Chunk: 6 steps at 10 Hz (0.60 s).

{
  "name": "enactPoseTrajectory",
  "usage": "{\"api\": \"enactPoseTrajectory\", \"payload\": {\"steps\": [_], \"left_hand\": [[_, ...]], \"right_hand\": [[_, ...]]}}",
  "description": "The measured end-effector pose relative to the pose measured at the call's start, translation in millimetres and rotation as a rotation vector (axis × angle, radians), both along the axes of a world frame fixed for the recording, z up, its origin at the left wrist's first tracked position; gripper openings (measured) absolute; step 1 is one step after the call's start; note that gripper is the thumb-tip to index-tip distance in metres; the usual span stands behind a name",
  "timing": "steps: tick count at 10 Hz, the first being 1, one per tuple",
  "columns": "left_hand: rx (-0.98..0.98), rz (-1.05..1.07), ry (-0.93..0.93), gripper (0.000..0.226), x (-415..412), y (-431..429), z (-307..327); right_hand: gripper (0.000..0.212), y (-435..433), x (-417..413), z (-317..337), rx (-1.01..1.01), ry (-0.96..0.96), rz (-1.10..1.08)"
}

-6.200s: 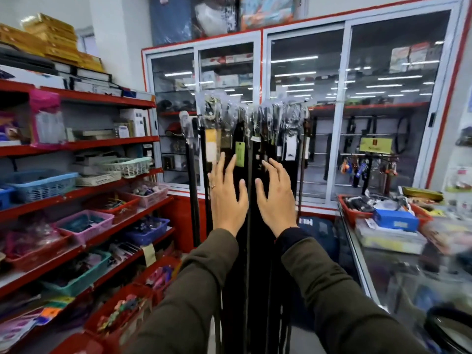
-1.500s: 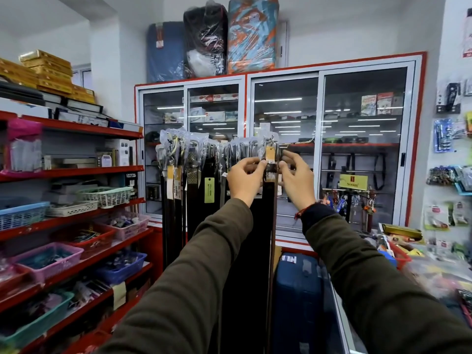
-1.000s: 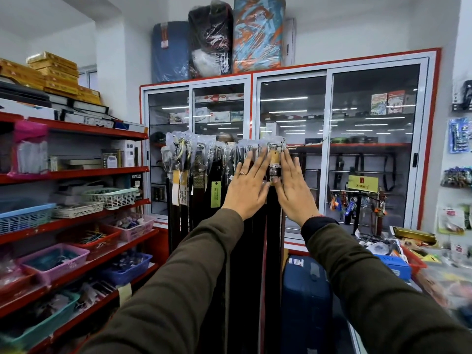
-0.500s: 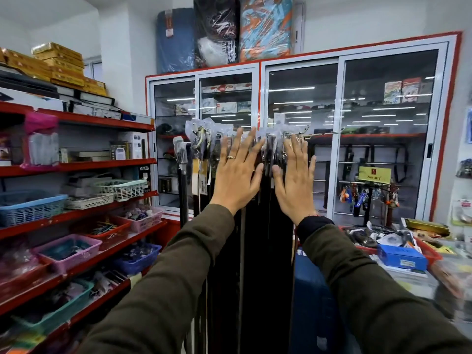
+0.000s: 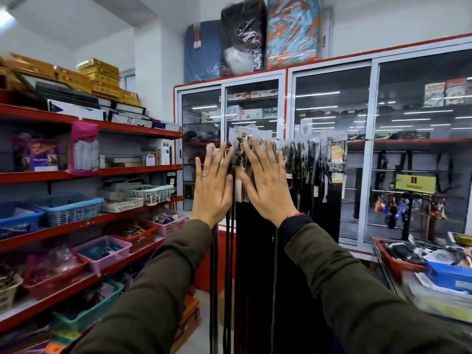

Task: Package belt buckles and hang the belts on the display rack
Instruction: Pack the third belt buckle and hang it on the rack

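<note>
Belts (image 5: 258, 264) long axis vertical, wrapped buckles (image 5: 334, 154) uppermost, under flat hands (image 5: 240, 190).

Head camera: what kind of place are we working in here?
Most likely a small retail shop selling accessories. Bagged belts hang in a row in front of a glass-door display cabinet, and red shelves to the left carry baskets of small goods.

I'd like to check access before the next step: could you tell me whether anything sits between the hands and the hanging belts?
Nothing visible does. The left hand and right hand lie open and flat on the belts, just below the plastic-wrapped buckles.
</note>
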<state>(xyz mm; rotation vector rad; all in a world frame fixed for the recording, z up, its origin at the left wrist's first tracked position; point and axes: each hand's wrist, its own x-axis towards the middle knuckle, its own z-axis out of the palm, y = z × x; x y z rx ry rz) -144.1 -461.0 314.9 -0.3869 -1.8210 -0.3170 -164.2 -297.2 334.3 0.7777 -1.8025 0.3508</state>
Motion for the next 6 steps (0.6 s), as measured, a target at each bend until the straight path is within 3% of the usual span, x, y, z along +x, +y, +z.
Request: {"api": "enactPoseTrajectory", "payload": {"steps": [2, 4, 6], "left_hand": [[-0.098, -0.006, -0.111, 0.062, -17, 7, 4], [-0.104, 0.09, -0.215, 0.067, -27, 26, 3], [-0.048, 0.171, -0.167, 0.07, -12, 44, -5]], "right_hand": [[0.062, 6, -21, -2, 0.002, -0.024, -0.133], [0.063, 16, -28, -5, -0.017, -0.198, -0.175], [0.062, 35, -12, -11, 0.006, -0.221, -0.123]]}}
